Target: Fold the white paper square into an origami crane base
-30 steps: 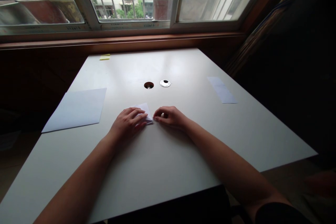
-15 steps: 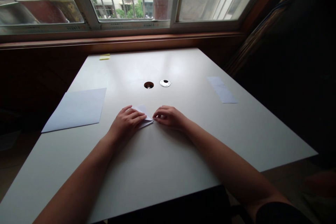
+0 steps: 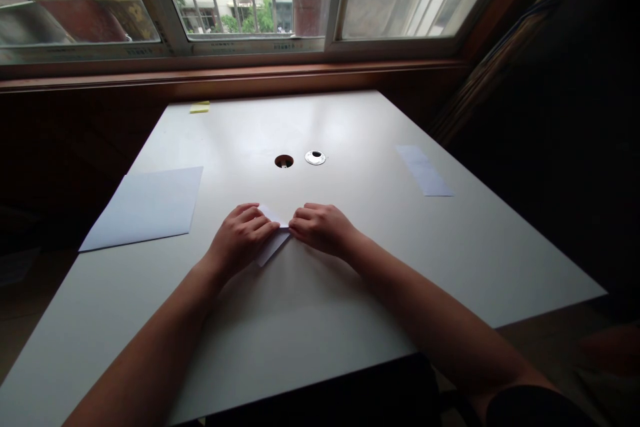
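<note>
Between my hands, near the middle of the white table [image 3: 320, 307], is a small folded sheet of white paper [image 3: 270, 251]. My left hand [image 3: 247, 230] is closed over its left part, thumb and fingers gripping it. At the paper's right tip, my right hand [image 3: 320, 225] pinches a corner, with the fingertips of both hands close together. A flap shows above the left fingers and another piece points down toward me below them. The creases under my fingers are hidden.
A stack of white paper [image 3: 147, 207] lies at the left edge, and a white paper strip [image 3: 424, 170] at the right. Beyond my hands are a round cable hole [image 3: 284, 161] and its metal cover [image 3: 315, 158]. Yellow sticky notes [image 3: 199, 107] sit at the far left.
My right hand has closed onto the paper's right corner, its fingers now curled tighter. The folded paper has shifted, and its lower part now sticks out further toward me.
</note>
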